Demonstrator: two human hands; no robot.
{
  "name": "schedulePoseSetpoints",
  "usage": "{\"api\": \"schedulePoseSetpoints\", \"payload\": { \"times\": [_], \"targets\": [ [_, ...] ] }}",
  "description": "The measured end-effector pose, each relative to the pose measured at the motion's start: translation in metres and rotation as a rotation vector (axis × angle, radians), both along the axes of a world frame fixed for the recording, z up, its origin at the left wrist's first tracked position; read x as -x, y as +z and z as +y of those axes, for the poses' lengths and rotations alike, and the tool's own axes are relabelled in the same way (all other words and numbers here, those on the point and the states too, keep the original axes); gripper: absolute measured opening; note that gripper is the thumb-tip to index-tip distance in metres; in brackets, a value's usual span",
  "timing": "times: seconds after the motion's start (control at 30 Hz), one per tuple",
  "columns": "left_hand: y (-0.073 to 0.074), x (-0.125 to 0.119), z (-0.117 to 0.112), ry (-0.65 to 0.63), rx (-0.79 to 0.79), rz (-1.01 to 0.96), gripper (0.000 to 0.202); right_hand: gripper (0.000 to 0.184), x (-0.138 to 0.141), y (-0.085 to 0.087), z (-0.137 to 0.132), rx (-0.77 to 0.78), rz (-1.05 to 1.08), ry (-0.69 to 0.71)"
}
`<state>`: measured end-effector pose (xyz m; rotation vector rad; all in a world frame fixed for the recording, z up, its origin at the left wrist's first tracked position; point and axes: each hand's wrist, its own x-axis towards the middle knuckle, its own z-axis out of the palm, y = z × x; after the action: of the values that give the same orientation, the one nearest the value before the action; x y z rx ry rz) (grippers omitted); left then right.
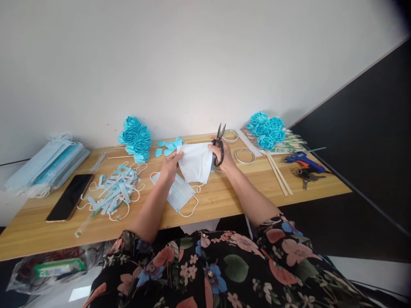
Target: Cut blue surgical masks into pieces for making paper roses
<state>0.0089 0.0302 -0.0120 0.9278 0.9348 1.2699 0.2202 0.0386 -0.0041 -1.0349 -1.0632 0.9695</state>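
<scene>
Stretched between my two hands is a white, opened-out face mask [195, 162], held just above the table. My left hand [171, 164] pinches its upper left corner between thumb and fingers. With my right hand [223, 153] I grip its upper right corner, and black-handled scissors [218, 143] hang on the same hand with their blades pointing up. Below the held piece lies a blue face mask [181, 192] with white ear loops, partly covered. Cut light-blue pieces [170, 146] are scattered behind my left hand.
On the left are stacked masks [48, 164], a phone [69, 197] and cut strips with loops [117, 188]. Blue fabric roses [135, 137] stand at the back; more roses [266, 128] lie right. Tape rolls [244, 156], sticks [278, 174], a glue gun [303, 161] and keys [305, 176] lie rightward.
</scene>
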Motion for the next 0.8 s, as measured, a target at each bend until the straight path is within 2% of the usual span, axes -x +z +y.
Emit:
{"api": "schedulePoseSetpoints", "payload": {
  "times": [0.23, 0.33, 0.47, 0.53, 0.63, 0.7, 0.8],
  "targets": [
    [0.004, 0.002, 0.000, 0.031, 0.018, -0.037, 0.043, 0.057, 0.000, -0.001, 0.004, 0.061, 0.144, 0.056],
    [0.005, 0.003, 0.001, 0.048, 0.034, -0.097, 0.047, 0.061, -0.008, 0.003, 0.005, 0.034, 0.086, 0.015],
    [0.004, 0.003, 0.005, 0.147, 0.057, -0.206, 0.041, 0.061, -0.026, 0.012, 0.009, 0.000, -0.087, -0.082],
    [0.002, 0.003, 0.007, 0.178, 0.084, -0.244, 0.036, 0.055, -0.036, 0.019, 0.009, 0.041, -0.253, -0.135],
    [0.000, 0.004, 0.009, 0.213, 0.126, -0.276, 0.030, 0.040, -0.050, 0.033, 0.004, 0.121, -0.742, -0.211],
    [0.001, 0.007, 0.010, 0.210, 0.145, -0.316, 0.028, 0.039, -0.057, 0.040, -0.004, 0.186, -1.112, -0.187],
    [0.007, 0.013, 0.011, 0.167, 0.173, -0.406, 0.030, 0.043, -0.066, 0.043, -0.020, 0.315, -1.452, -0.117]
  ]
}}
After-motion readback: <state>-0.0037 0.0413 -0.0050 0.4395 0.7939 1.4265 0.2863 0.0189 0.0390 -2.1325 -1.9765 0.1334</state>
